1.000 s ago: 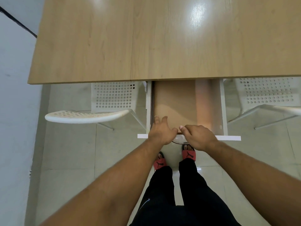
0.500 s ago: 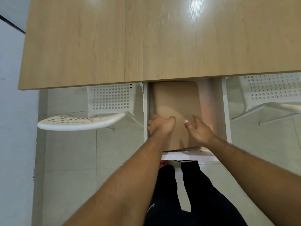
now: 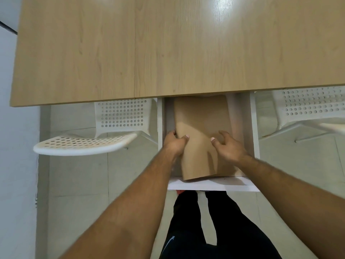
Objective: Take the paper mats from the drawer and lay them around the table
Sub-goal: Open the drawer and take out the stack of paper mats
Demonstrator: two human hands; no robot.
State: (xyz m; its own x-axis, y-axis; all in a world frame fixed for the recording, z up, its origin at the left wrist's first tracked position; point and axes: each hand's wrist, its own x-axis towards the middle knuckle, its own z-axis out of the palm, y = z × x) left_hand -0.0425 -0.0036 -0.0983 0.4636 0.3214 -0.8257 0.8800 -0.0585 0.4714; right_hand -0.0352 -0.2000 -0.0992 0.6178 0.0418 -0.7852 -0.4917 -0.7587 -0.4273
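Two hands work in the open white drawer (image 3: 207, 185) under the wooden table (image 3: 168, 45), the left hand (image 3: 174, 142) pinching the plain, unmarked brown paper mats (image 3: 201, 144) at their lifted left edge, the right hand (image 3: 230, 147) spread loosely on top, white perforated chairs (image 3: 104, 135) flanking either side.

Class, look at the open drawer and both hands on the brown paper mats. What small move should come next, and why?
Probably lift the paper mats up and back over the drawer's front edge. The left hand already pinches their left edge, the right hand rests on top, and the near end curls above the front, so they seem ready to come out.
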